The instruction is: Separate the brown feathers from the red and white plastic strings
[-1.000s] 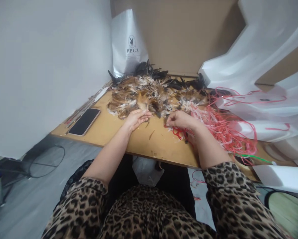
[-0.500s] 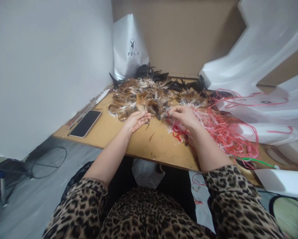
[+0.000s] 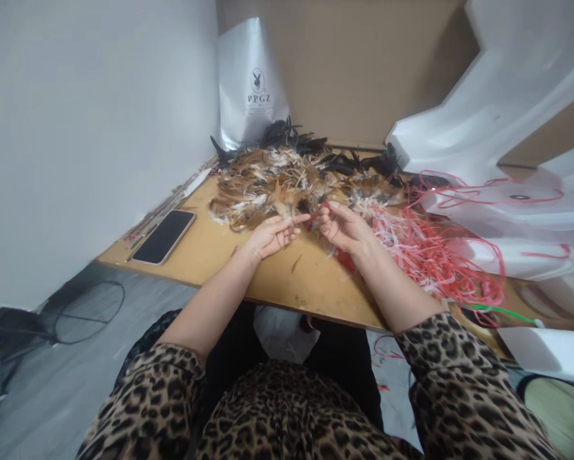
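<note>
Head view: left hand (image 3: 271,235) half-curled, contents unclear — right hand (image 3: 343,227) pinching red string (image 3: 324,209) beside feathers (image 3: 272,185).

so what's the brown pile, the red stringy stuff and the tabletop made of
The brown pile looks like real feathers: soft, glossy brown and white vanes, black ones behind. The red strings seem to be thin plastic strips or cord, smooth and curly, though I can't be sure. The tabletop looks like bare, matte wood board, scuffed.
</note>
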The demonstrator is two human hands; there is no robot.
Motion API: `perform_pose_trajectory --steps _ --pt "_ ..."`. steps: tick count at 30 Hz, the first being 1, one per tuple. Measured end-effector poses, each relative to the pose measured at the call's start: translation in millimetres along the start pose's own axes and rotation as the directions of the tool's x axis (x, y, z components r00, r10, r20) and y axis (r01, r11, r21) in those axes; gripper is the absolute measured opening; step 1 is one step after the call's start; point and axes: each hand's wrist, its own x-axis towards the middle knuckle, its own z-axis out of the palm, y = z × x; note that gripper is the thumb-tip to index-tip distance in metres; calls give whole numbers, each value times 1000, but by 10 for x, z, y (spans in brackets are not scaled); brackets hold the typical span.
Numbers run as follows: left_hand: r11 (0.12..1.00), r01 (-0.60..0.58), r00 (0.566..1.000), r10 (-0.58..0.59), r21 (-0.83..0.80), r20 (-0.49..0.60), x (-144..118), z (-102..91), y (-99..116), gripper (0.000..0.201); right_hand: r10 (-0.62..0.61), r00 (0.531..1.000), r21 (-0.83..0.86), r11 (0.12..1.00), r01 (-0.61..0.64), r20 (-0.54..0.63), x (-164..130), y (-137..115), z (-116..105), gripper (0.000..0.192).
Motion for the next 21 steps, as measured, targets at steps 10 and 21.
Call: perform_pose_trajectory --steps 10,21 --pt "993 109 994 -107 34 -32 23 -24 -30 11 -96 995 -296 950 96 15 0 104 96 26" --pt "992 119 990 -115 51 -86 42 -66 -33 11 -100 995 -331 939 97 10 26 136 21 32"
